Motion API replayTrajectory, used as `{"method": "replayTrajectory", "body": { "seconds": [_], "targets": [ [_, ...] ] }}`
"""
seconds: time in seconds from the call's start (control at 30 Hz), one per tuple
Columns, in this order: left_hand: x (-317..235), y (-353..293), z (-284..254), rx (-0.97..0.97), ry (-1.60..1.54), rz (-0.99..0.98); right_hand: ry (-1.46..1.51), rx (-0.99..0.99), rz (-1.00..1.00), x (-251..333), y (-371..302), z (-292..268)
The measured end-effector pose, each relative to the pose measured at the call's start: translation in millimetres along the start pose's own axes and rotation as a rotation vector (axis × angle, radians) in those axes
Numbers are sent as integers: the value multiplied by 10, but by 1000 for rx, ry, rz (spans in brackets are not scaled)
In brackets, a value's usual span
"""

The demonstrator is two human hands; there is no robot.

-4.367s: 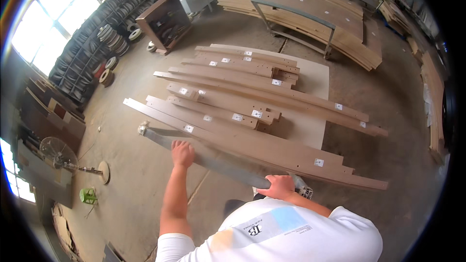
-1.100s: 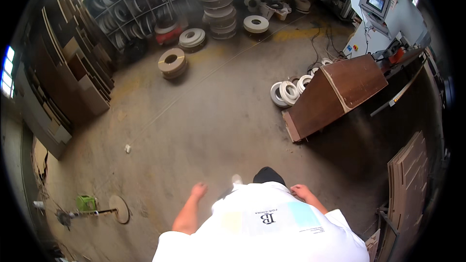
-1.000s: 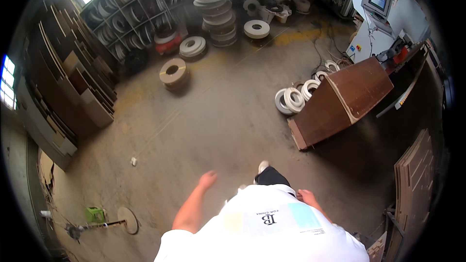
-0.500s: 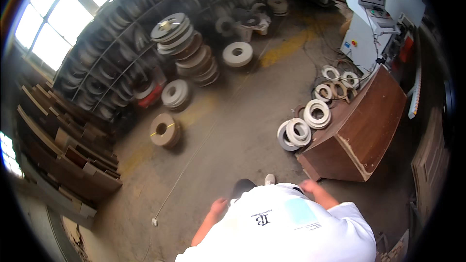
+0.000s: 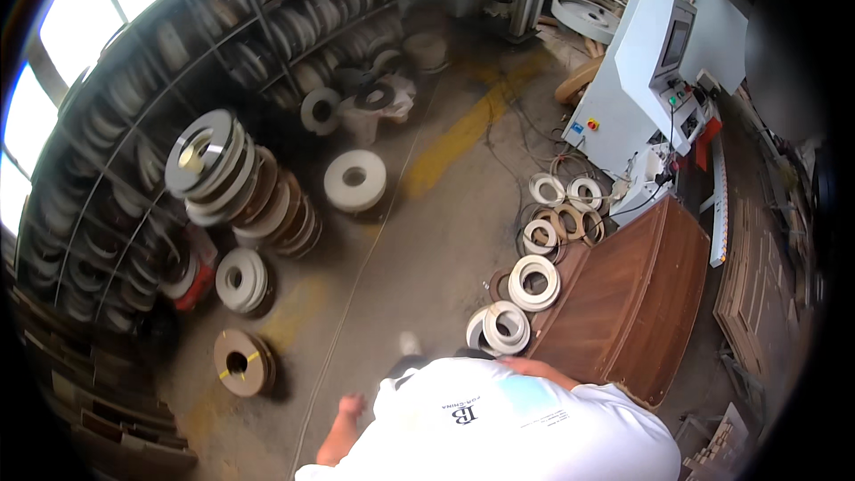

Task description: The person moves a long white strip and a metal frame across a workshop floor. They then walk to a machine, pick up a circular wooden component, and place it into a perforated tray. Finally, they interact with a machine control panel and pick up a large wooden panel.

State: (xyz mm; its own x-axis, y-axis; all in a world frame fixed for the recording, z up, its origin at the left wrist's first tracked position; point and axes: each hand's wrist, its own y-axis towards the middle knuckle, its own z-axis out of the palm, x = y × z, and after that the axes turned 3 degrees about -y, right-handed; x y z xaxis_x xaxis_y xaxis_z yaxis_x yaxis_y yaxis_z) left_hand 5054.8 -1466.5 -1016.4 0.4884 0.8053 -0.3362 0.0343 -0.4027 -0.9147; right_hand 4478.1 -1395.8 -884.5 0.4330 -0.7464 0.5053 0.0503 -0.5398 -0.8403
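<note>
My left hand (image 5: pixel 352 406) hangs beside my white shirt (image 5: pixel 499 428), above the concrete floor. It is small and blurred, so how its fingers lie does not show; no object is visible in it. My right hand (image 5: pixel 515 363) is at the front of my body, partly hidden by the shirt, with its fingers out of clear sight. Just beyond it lie white edge-banding rolls (image 5: pixel 506 328). A brown wooden panel box (image 5: pixel 614 303) stands close on the right. To the left of my left hand, a brown roll with yellow straps (image 5: pixel 245 362) rests on the floor.
A tall stack of rolls (image 5: pixel 258 187) and a white roll (image 5: pixel 354 180) stand ahead. Racks full of rolls (image 5: pixel 134 151) line the left. Cables (image 5: pixel 508 134) run along the floor towards a grey machine (image 5: pixel 632 80). Wooden panels (image 5: pixel 757 285) lean at the right.
I have moved forward and the view has turned right; the floor rolls and brown box now appear nearer and lower. My right forearm lies closer to my front.
</note>
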Motion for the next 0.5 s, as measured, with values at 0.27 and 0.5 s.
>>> {"method": "replayTrajectory", "body": {
  "seconds": [0.27, 0.5],
  "targets": [
    [-4803, 1514, -903, -87, 444, 602, 814, -49, 141, 774, 1013, -894],
    [-7117, 2143, -559, 29, 44, 511, 827, -111, -217, 2143, 1603, -2477]
  ]
}}
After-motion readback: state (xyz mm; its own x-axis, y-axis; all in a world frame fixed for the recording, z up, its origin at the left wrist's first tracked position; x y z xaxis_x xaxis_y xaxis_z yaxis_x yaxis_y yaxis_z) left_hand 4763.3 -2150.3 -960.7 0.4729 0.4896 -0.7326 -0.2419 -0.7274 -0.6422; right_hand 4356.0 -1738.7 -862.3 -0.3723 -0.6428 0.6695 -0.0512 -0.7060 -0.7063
